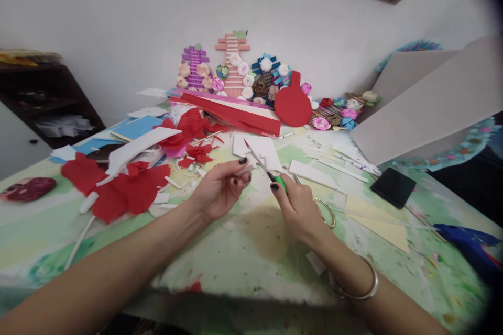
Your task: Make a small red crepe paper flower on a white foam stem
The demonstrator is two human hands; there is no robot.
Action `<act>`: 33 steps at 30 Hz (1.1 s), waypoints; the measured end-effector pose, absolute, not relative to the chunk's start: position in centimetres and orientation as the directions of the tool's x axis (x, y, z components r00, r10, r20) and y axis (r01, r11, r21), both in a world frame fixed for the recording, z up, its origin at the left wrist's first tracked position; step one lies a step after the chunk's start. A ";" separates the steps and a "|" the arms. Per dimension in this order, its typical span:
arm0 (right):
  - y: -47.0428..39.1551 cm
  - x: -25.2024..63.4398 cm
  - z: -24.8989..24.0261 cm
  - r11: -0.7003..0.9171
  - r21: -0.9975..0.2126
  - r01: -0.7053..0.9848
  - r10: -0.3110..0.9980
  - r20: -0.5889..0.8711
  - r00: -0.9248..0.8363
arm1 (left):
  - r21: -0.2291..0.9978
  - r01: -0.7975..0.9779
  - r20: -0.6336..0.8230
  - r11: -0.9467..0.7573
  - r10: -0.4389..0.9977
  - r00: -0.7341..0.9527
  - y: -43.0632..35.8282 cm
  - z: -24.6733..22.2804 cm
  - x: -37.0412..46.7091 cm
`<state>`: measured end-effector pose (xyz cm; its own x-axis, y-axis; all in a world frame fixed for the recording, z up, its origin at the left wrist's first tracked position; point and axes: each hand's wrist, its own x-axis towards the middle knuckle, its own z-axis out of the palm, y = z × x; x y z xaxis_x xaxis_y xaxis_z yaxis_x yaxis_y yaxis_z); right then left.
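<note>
My right hand (301,207) is closed round the green handles of a pair of scissors (280,182), whose blades point up and to the left. In my left hand (222,188), thumb and fingers pinch a small piece of white paper (248,167), partly hidden by the fingertips. The scissor tips are near this piece, and I cannot tell whether they touch it. Behind the blades a larger white sheet (271,153) lies on the table. To the left of my left hand are crumpled red paper (129,191) and small white scraps (173,183).
A red paddle-shaped cutout (293,106) and paper-flower crafts (233,68) lean at the wall. White boards (424,94) rise at the right, behind a black phone-like slab (393,187). Yellow paper (377,222) and a blue cloth (467,246) lie nearer. A dark red object (29,188) sits far left.
</note>
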<state>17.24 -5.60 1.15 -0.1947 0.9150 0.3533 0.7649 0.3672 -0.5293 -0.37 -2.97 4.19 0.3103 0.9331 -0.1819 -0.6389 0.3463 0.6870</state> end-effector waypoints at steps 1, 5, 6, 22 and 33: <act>-5.5 17.3 1.1 0.363 -0.536 0.762 0.915 0.361 -0.183 | 0.709 -0.635 -0.143 0.307 0.944 0.296 -2.9 4.2 -0.4; -5.0 17.6 1.3 0.353 -0.662 0.661 0.914 0.394 -0.093 | 0.862 -0.492 0.031 0.125 0.954 0.297 -2.9 3.5 -0.2; -4.9 17.7 1.4 0.336 -0.734 0.590 0.927 0.368 -0.070 | 0.897 -0.435 0.068 0.075 0.950 0.305 -2.9 3.2 -0.1; -4.3 18.2 1.3 0.267 -0.922 0.280 0.963 0.248 -0.103 | 0.966 0.042 0.226 -0.257 0.907 0.356 -3.5 1.5 0.8; -3.9 19.0 2.5 0.156 -0.983 0.099 0.983 0.164 0.078 | 0.987 -0.037 0.156 -0.153 0.920 0.360 -3.5 2.2 0.8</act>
